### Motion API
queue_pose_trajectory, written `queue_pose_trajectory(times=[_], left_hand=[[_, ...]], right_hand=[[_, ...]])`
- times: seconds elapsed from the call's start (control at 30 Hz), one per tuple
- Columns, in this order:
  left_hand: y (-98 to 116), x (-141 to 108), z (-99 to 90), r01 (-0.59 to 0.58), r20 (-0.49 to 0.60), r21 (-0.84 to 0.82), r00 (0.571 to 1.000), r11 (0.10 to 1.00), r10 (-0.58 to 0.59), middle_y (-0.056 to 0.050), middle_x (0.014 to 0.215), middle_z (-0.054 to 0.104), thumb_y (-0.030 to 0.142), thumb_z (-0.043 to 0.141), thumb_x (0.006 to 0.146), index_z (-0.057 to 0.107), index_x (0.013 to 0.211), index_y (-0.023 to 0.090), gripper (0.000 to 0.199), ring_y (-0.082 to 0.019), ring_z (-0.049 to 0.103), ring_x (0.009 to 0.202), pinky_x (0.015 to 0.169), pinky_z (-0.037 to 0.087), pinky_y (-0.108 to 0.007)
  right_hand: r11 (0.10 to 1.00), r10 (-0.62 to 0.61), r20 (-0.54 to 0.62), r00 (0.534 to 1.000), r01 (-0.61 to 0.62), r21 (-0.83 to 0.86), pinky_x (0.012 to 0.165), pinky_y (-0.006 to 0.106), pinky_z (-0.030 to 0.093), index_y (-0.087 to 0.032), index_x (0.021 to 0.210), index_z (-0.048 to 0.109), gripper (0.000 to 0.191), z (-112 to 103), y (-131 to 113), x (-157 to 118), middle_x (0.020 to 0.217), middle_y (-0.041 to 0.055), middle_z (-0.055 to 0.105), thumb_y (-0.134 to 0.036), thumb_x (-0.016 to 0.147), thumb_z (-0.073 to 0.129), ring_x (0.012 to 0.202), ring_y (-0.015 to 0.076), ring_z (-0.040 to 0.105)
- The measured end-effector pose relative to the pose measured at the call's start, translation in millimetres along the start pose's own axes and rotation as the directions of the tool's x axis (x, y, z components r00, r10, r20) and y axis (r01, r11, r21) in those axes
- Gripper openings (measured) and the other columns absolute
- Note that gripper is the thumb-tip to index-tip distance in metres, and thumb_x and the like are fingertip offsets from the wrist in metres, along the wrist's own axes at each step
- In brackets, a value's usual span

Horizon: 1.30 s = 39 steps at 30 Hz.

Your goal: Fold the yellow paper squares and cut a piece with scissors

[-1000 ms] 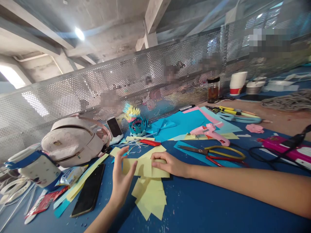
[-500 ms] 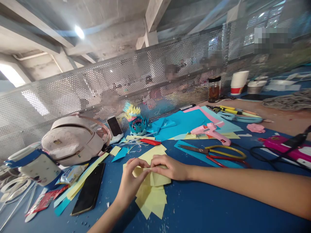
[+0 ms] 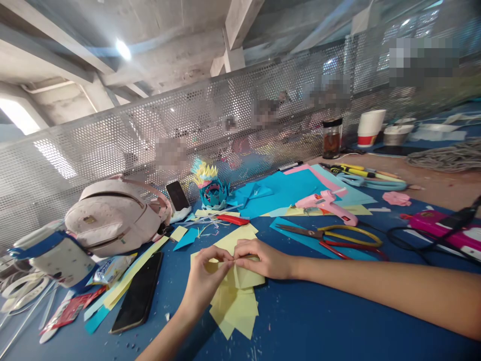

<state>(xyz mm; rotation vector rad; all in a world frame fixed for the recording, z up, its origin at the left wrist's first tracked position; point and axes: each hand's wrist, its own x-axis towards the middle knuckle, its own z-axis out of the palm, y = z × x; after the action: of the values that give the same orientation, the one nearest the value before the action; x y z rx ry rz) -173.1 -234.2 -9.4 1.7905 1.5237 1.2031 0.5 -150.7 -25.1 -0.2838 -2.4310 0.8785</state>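
Note:
Both hands meet over a loose pile of pale yellow paper pieces [image 3: 240, 311] on the blue table. Thumb and fingertips of my left hand [image 3: 206, 271] pinch the edge of a yellow paper piece [image 3: 246, 277]. My right hand [image 3: 261, 258] pinches the same piece, its fingertips touching those of the left. The exact fold between the fingers is hidden. Just right of my right hand lie scissors [image 3: 338, 234] with yellow and red handles, partly on a blue paper strip [image 3: 289, 225]. Beyond the hands is a red utility knife [image 3: 233, 219].
A pink glue gun [image 3: 328, 203] rests near blue paper sheets [image 3: 289, 188]. Behind stands a folded-paper model [image 3: 212, 188]. To the left are a black phone [image 3: 139, 293], a pink backpack [image 3: 112, 215] and a red wrapper [image 3: 71, 311]. A perforated metal screen [image 3: 124, 135] borders the far edge.
Almost nothing differs. Both hands stay pinched on the yellow paper, with only a slight shift of the fingertips.

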Motion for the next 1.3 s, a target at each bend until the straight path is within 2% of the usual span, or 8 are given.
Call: queue_pose_trajectory(times=[0.3, 0.4, 0.5, 0.7, 0.83, 1.0, 1.13, 1.3], left_hand=[[1, 0, 0.1, -0.002, 0.001, -0.018, 1.0, 1.0, 0.002, -0.004, 0.073, 0.066, 0.022, 0.063, 0.075, 0.067, 0.073, 0.018, 0.006, -0.02, 0.058, 0.073, 0.069, 0.042, -0.028], [-1, 3, -3.7, -0.02, 0.046, 0.013, 0.999, 1.0, 0.02, -0.005, 0.078, 0.068, 0.024, 0.064, 0.074, 0.068, 0.076, 0.018, 0.007, -0.02, 0.059, 0.075, 0.069, 0.044, -0.027], [-5, 6, -9.3, 0.018, 0.104, 0.051, 0.994, 0.999, -0.023, -0.005, 0.07, 0.068, 0.03, 0.065, 0.075, 0.068, 0.068, 0.016, 0.016, -0.018, 0.058, 0.067, 0.06, 0.042, -0.023], [-15, 7, -12.0, 0.117, 0.062, 0.03, 0.991, 0.993, -0.118, -0.003, 0.061, 0.065, 0.035, 0.066, 0.073, 0.067, 0.062, 0.014, 0.024, -0.014, 0.053, 0.058, 0.051, 0.035, -0.02], [-21, 5, -8.3, 0.122, 0.048, -0.001, 0.991, 0.993, -0.121, -0.003, 0.06, 0.064, 0.037, 0.067, 0.072, 0.067, 0.061, 0.013, 0.026, -0.014, 0.052, 0.058, 0.052, 0.036, -0.02], [-22, 4, -6.7, 0.176, 0.031, -0.007, 0.984, 0.984, -0.176, 0.001, 0.053, 0.055, 0.037, 0.066, 0.072, 0.063, 0.06, 0.014, 0.026, -0.01, 0.044, 0.047, 0.044, 0.03, -0.019], [-23, 5, -9.9, 0.141, 0.021, -0.002, 0.99, 0.99, -0.14, 0.003, 0.051, 0.048, 0.036, 0.065, 0.073, 0.054, 0.053, 0.015, 0.031, -0.009, 0.041, 0.049, 0.045, 0.028, -0.018], [-33, 5, -10.8, 0.116, 0.049, -0.03, 0.992, 0.993, -0.115, 0.003, 0.051, 0.043, 0.038, 0.064, 0.073, 0.049, 0.052, 0.015, 0.034, -0.009, 0.037, 0.05, 0.045, 0.025, -0.018]], right_hand=[[1.0, 0.001, -0.02, 1.0, -0.001, 0.018, 0.068, 0.024, 0.039, -0.014, 0.079, 0.064, 0.025, -2, -3, 1, 0.073, 0.0036, 0.057, -0.028, 0.09, 0.047, 0.074, 0.015, 0.051], [0.998, 0.05, -0.052, 0.997, -0.048, 0.043, 0.065, 0.023, 0.039, -0.014, 0.079, 0.065, 0.026, -2, -5, 1, 0.073, 0.0028, 0.059, -0.029, 0.09, 0.047, 0.07, 0.0139, 0.053], [0.989, 0.124, -0.081, 0.989, -0.116, 0.095, 0.062, 0.022, 0.039, -0.014, 0.078, 0.067, 0.026, -2, -5, 1, 0.071, 0.0018, 0.062, -0.031, 0.088, 0.05, 0.067, 0.0133, 0.054], [0.955, 0.24, -0.106, 0.965, -0.215, 0.204, 0.061, 0.021, 0.04, -0.013, 0.076, 0.07, 0.023, -1, -2, 3, 0.071, 0.0028, 0.066, -0.03, 0.083, 0.057, 0.068, 0.0147, 0.057], [0.943, 0.254, -0.101, 0.962, -0.223, 0.247, 0.06, 0.021, 0.04, -0.012, 0.077, 0.071, 0.023, 0, 1, 4, 0.072, 0.0032, 0.067, -0.03, 0.082, 0.057, 0.069, 0.0151, 0.058], [0.935, 0.265, -0.097, 0.959, -0.231, 0.27, 0.06, 0.021, 0.04, -0.012, 0.076, 0.071, 0.024, 0, 3, 3, 0.072, 0.0036, 0.067, -0.032, 0.082, 0.058, 0.07, 0.0155, 0.058], [0.908, 0.303, -0.093, 0.948, -0.257, 0.331, 0.06, 0.021, 0.04, -0.012, 0.076, 0.071, 0.025, 2, 8, 3, 0.072, 0.0038, 0.067, -0.035, 0.079, 0.061, 0.068, 0.0146, 0.057], [0.871, 0.359, -0.072, 0.931, -0.306, 0.384, 0.051, 0.02, 0.033, -0.011, 0.074, 0.071, 0.029, 5, 16, 3, 0.063, 0.0017, 0.062, -0.039, 0.076, 0.065, 0.056, 0.0106, 0.049]])
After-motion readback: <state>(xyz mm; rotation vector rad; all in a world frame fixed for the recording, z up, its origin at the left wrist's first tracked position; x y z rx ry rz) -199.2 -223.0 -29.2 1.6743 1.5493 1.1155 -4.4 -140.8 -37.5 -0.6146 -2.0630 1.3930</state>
